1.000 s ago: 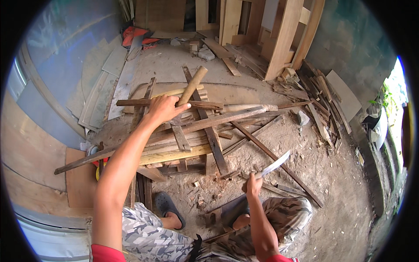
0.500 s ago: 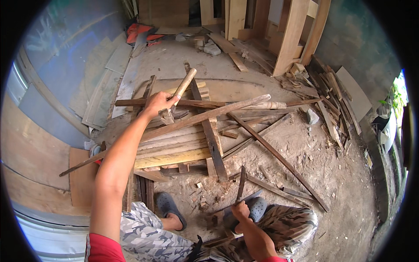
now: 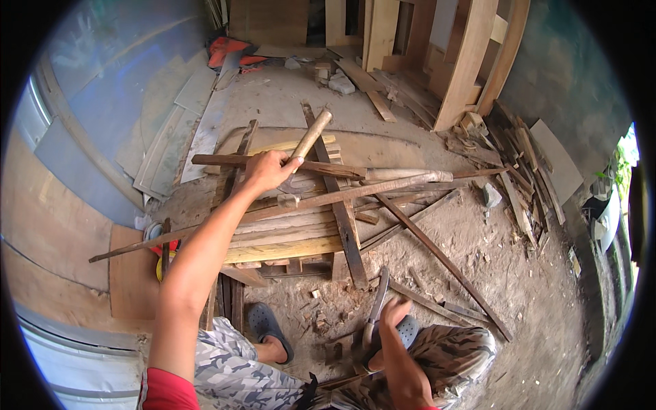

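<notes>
My left hand (image 3: 268, 171) is closed around the wooden handle of a hammer-like tool (image 3: 314, 137), gripping it low, near its head. The handle points up and away. The tool's head is partly hidden by my hand and a long wooden stick (image 3: 355, 194). That stick slants across the wood pile, with a paler far end at the right. My right hand (image 3: 395, 311) is low, between my knees and above a grey clog. Right beside it is a curved, dark-bladed tool (image 3: 378, 297). The fingers are blurred, and whether they touch the tool is unclear.
Boards and dark battens (image 3: 335, 212) make a low stack ahead. A long batten (image 3: 444, 266) leans out to the right. Scrap wood (image 3: 523, 164) lies along the right wall. Wooden frames (image 3: 471, 61) stand at the back. A grey stone (image 3: 490, 195) and wood chips lie on the dirt floor.
My right hand has moved up and to the right, and the bladed tool beside it has turned. The stick's far end has dropped. My left hand keeps its grip. The whole view has shifted slightly.
</notes>
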Motion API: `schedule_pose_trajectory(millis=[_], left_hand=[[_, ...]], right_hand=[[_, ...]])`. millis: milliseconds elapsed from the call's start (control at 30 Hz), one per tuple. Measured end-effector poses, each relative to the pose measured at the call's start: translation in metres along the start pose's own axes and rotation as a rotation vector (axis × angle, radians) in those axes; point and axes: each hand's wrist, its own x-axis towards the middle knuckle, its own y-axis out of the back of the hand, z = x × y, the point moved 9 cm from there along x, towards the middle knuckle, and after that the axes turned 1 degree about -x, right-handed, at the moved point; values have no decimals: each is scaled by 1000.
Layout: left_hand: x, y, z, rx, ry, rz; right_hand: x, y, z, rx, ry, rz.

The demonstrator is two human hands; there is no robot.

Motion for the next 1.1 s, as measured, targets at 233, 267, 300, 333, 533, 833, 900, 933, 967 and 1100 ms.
schedule_pose_trajectory(millis=[233, 267, 300, 333, 533, 833, 900, 933, 967, 1100], left_hand=[[-19, 10, -13, 75, -113, 167], [-22, 13, -13, 81, -148, 190], [-27, 18, -12, 83, -207, 204], [-29, 19, 6, 106, -299, 252], [-61, 29, 21, 25, -391, 149], [-118, -12, -26, -223, 16, 22], [-120, -28, -23, -130, -7, -62], [-121, -39, -27, -84, -7, -45], [-125, -44, -30, -29, -1, -26], [-131, -52, -19, 51, -44, 2]], right_hand=[[-37, 72, -431, 234, 1076, -120], [-60, 68, -477, 132, 1195, -110], [-82, 57, -513, 42, 1358, -155], [-89, 32, -537, -255, 1488, -142], [-131, -50, -580, -804, 2040, -79], [-131, -50, -548, -962, 1838, -350], [-112, -47, -536, -877, 1769, -311], [-105, -42, -529, -836, 1685, -321], [-102, -38, -523, -783, 1605, -334], [-79, -35, -497, -598, 1287, -383]])
